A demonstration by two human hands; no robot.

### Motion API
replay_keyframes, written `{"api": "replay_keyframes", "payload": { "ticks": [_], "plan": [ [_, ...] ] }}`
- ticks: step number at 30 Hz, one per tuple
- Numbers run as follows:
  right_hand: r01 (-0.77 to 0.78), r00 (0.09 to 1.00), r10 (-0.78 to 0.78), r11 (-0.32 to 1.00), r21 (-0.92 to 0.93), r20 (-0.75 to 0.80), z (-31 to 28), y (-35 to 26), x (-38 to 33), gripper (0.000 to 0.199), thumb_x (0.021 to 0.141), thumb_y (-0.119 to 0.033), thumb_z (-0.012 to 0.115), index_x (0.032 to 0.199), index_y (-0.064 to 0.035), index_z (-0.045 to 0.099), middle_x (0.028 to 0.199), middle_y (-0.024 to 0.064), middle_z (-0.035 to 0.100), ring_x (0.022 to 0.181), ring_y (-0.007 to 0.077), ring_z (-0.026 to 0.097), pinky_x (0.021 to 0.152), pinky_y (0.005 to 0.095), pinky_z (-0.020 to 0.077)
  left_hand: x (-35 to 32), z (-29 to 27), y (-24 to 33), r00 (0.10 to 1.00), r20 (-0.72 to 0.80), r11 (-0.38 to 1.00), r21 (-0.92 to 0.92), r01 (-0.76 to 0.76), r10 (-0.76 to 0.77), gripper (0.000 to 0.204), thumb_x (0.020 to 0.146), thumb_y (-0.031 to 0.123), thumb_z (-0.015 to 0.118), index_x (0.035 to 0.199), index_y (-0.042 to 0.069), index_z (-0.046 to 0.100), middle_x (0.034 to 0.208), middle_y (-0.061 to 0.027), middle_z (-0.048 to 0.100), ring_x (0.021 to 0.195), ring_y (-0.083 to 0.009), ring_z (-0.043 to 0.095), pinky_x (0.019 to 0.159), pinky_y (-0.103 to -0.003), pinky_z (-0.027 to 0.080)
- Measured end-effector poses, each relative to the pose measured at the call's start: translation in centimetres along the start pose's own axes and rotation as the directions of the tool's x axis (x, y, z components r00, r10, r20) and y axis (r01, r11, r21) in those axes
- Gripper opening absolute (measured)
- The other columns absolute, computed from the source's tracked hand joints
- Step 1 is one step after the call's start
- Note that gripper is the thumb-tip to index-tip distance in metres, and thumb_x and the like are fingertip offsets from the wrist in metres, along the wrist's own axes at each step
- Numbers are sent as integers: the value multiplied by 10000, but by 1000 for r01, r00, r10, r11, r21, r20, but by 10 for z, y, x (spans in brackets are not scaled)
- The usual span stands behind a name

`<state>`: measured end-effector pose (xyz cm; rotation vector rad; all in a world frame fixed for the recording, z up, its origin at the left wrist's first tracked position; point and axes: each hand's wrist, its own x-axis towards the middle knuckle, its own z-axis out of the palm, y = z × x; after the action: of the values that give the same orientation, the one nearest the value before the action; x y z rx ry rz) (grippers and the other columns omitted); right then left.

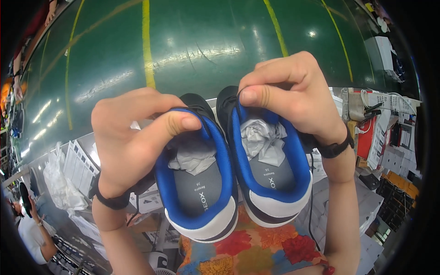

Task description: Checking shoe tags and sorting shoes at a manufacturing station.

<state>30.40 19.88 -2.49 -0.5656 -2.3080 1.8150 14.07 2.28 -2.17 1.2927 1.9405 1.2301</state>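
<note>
Two low shoes are held up side by side, heels toward me, with black uppers, blue linings, grey insoles and white heel panels. My left hand (142,128) pinches the tongue edge of the left shoe (197,174) between thumb and fingers. In the same way, my right hand (293,94) grips the tongue of the right shoe (275,192). Crumpled white paper (261,137) fills the front of the right shoe, and more crumpled paper (195,156) lies inside the left one. The toes are mostly hidden by my hands and the tongues.
Beyond the shoes runs a green belt (197,55) with yellow lines. Clear plastic bags (62,178) and printed sheets lie at the left, near another person (36,229). To the right are a red box (364,142), cables and papers. A white box (382,52) stands at far right.
</note>
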Motion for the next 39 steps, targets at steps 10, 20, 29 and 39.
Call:
{"api": "replay_keyframes", "payload": {
  "ticks": [10, 20, 29, 39],
  "plan": [
    [-67, 998, 64, 993, 100, 27, -4, 4, 16, 106, 810, -64, 725, 803, 41, 716, 706, 42, 664, 659, 77, 570, 599, 221, 436, 16, 0, -6, 946, 66, 864, -390, 318, -318, 121, 746, 74, 791, 766, -24, 723, 668, -50, 666, 606, -95, 600, 555, -206, 453],
    [-92, 996, 91, 993, 71, 16, -2, 0, 12, 102, 802, -61, 728, 803, 39, 712, 704, 47, 663, 662, 87, 579, 599, 226, 439, 13, 7, -11, 928, 106, 794, -489, 361, -357, 125, 751, 92, 749, 716, 3, 669, 653, -8, 602, 579, -65, 508, 547, -212, 376],
    [227, 973, -231, 944, -241, 13, 16, 7, -23, 126, 728, -127, 772, 759, -24, 708, 636, 60, 619, 554, 149, 543, 497, 262, 393, -22, 15, -11, 994, 41, 959, -261, 111, -104, 169, 648, 74, 808, 742, -23, 706, 667, -74, 646, 577, -107, 526, 536, -238, 362],
    [302, 947, -320, 887, -349, 4, 25, 16, -41, 180, 720, -165, 782, 800, -28, 698, 682, 75, 645, 570, 198, 569, 509, 288, 430, -34, 20, -13, 999, 52, 984, -174, 22, -13, 197, 635, 91, 827, 763, -10, 717, 703, -81, 675, 597, -127, 575, 565, -246, 400]
  ]
}}
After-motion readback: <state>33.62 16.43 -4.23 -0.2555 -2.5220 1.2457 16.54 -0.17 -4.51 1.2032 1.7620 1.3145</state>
